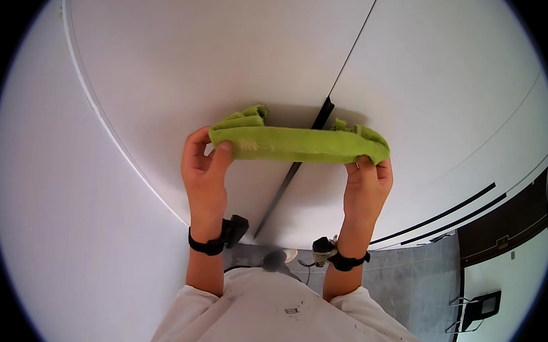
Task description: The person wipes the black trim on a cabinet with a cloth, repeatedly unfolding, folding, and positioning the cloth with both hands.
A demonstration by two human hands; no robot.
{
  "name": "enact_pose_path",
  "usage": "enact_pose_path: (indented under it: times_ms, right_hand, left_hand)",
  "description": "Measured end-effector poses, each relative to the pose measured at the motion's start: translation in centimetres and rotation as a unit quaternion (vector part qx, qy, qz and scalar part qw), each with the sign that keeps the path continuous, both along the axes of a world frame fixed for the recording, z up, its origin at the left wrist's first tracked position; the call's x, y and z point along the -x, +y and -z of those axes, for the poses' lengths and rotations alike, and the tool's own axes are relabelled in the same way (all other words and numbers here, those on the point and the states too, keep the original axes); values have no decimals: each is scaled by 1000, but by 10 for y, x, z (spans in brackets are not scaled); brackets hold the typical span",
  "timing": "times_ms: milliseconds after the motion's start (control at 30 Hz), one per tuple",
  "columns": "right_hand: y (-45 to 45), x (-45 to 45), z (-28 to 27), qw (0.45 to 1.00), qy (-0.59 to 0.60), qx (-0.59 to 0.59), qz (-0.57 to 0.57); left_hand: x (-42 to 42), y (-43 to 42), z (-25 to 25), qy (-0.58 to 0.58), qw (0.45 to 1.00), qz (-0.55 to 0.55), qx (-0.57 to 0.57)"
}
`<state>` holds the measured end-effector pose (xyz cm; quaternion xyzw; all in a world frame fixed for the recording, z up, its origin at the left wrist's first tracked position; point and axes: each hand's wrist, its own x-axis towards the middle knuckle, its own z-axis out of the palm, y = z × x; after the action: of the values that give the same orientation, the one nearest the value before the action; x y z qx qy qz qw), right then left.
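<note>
Left hand (206,167) and right hand (370,182) had fingers closed on opposite ends of a folded green cloth (296,144). Cloth spanned the gap between them; behind it ran a white surface (199,58) with a black strip (323,114). Dark bands (207,248) circled both wrists.

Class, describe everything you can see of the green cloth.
The green cloth looks soft and textile-like, folded into a long, smooth band with pale marks towards its left. Both ends bend back away from the person into bunched layers with rough-looking edges. It stretches roughly level between the left hand and right hand, one pinching each end, before a white surface; whether it touches that surface is unclear.
</note>
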<state>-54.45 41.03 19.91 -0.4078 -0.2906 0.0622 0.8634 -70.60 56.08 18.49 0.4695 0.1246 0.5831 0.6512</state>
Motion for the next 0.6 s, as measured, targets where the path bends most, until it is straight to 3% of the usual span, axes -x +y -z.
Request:
enact_pose_path:
  times_ms: [167,367,433,567,600]
  right_hand:
    - [-8,-9,7,997,20,-54,-51]
    - [-16,-17,21,997,16,-72,-24]
    - [-15,-18,24,981,-88,-13,173]
    - [-12,-16,18,926,-203,34,316]
    - [-14,-16,19,926,-201,35,317]
  left_hand:
    - [1,6,10,-7,998,65,-6]
    - [-24,-4,19,48,996,-3,-74]
    - [-28,-15,8,65,995,-35,-72]
    - [-28,-25,0,70,986,-114,-101]
    - [-28,-24,4,115,975,-148,-123]
